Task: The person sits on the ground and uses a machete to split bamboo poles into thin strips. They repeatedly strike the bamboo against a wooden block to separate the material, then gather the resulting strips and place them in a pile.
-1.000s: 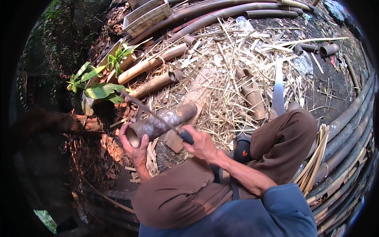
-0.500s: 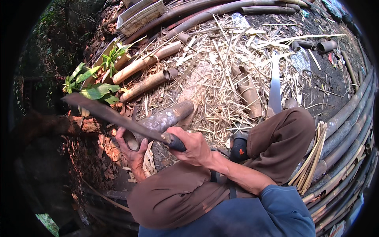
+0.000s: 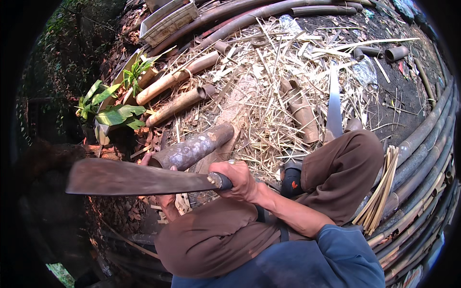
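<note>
Machete (image 3: 144, 178) in right hand (image 3: 237, 180), in front of left hand (image 3: 166, 200) around bamboo tube (image 3: 196, 146), pale shavings (image 3: 269, 113) beyond.

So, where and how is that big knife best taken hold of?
I'd take the knife by its dark handle, where the right grip holds it, coming from the person's right: the long, broad blade points left, so this approach should stay clear of it.

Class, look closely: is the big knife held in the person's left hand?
No, the right hand holds the knife by its dark handle, while the left hand is at the near end of the bamboo tube.
</note>
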Action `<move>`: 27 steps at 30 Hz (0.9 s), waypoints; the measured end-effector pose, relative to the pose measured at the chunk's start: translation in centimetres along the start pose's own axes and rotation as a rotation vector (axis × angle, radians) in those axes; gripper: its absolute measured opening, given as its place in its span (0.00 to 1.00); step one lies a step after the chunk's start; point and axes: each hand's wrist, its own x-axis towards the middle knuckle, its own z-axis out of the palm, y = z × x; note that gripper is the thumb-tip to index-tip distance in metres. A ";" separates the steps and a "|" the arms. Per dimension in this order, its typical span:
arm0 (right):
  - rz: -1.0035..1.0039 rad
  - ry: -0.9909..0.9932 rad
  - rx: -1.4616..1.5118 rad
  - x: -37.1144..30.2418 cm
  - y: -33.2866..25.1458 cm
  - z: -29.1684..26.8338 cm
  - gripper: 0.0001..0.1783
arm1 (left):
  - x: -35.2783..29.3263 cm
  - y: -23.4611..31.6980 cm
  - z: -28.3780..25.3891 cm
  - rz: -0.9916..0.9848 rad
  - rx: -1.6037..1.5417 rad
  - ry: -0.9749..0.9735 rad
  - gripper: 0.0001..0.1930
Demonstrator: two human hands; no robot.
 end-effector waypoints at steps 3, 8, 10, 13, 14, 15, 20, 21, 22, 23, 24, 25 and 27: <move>0.982 -0.316 -0.356 -8.2 8.4 0.1 0.16 | 0.8 1.7 0.7 -0.206 -0.089 -0.053 0.35; 0.930 -0.155 -0.082 -4.4 3.5 -0.4 0.19 | -0.6 -0.3 -0.9 -0.402 -0.257 0.094 0.38; 0.353 -0.008 -0.041 0.0 0.6 0.0 0.23 | -0.7 -0.4 -0.6 -0.349 -0.188 0.052 0.38; 0.111 -0.017 0.045 -0.3 0.9 0.1 0.22 | -0.8 -0.8 -0.4 -0.303 -0.215 -0.024 0.38; 0.592 -0.216 -0.066 -2.7 3.3 0.5 0.22 | -1.2 -0.6 -0.1 -0.305 -0.176 -0.016 0.39; 1.059 -0.402 -0.187 -5.6 6.6 0.2 0.22 | -0.4 1.0 0.6 -0.291 -0.148 -0.003 0.39; 0.584 -0.138 -0.032 -3.0 2.2 2.1 0.20 | -0.6 -0.1 -0.1 -0.280 -0.149 0.029 0.38; 0.331 -0.049 -0.046 -0.8 0.3 1.8 0.18 | -0.6 -0.1 -0.1 -0.285 -0.118 0.028 0.38; 0.230 -0.059 0.013 0.1 -0.4 1.4 0.20 | -0.8 -0.2 -0.2 -0.274 -0.124 0.050 0.37; 0.116 -0.057 0.059 0.8 -0.5 0.8 0.22 | -0.6 -0.2 -0.1 -0.258 -0.140 0.070 0.37; 0.247 -0.031 0.010 -1.0 1.1 1.3 0.21 | -0.6 0.2 0.0 -0.319 -0.180 0.053 0.37; 0.366 0.008 -0.062 -3.7 4.1 1.4 0.21 | 0.0 0.8 0.7 -0.366 -0.243 0.033 0.37; 0.863 -0.245 -0.284 -8.3 9.4 -0.4 0.17 | 0.3 1.6 0.9 -0.287 -0.171 0.007 0.37</move>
